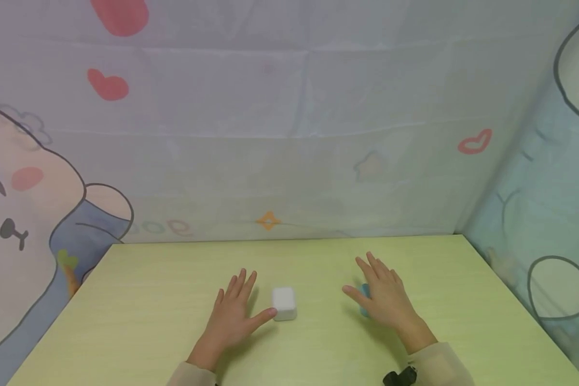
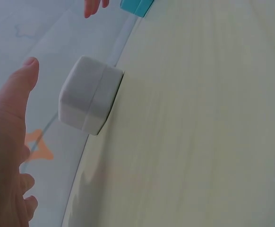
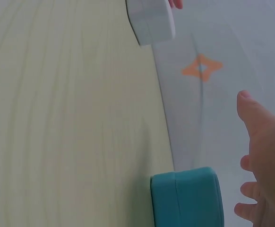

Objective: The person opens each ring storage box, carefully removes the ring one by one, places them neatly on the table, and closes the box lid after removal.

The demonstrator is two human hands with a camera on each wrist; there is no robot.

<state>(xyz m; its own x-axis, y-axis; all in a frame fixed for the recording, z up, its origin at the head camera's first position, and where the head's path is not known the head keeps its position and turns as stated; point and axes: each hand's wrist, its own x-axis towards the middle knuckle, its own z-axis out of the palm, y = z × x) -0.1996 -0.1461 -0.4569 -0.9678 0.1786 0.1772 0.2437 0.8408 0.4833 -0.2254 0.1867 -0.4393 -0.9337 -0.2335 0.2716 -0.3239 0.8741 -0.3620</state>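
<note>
A small white box [image 1: 283, 303] with rounded corners and a seam round its side rests on the table. My left hand [image 1: 234, 316] hovers just left of it with fingers spread, the thumb tip overlapping its edge in the head view. In the left wrist view the white box [image 2: 88, 94] stands apart from the thumb. Over a similar blue box [image 1: 364, 300] is my right hand [image 1: 386, 297], fingers spread, covering most of it in the head view. The right wrist view shows the blue box [image 3: 187, 197] beside the hand, outside its fingers.
The pale yellow-green table [image 1: 164, 289] ends at a printed cloth backdrop [image 1: 231, 134]. Another printed cloth [image 1: 550, 214] hangs along the right side. A small black object [image 1: 399, 377] is by the right sleeve [image 1: 441, 364].
</note>
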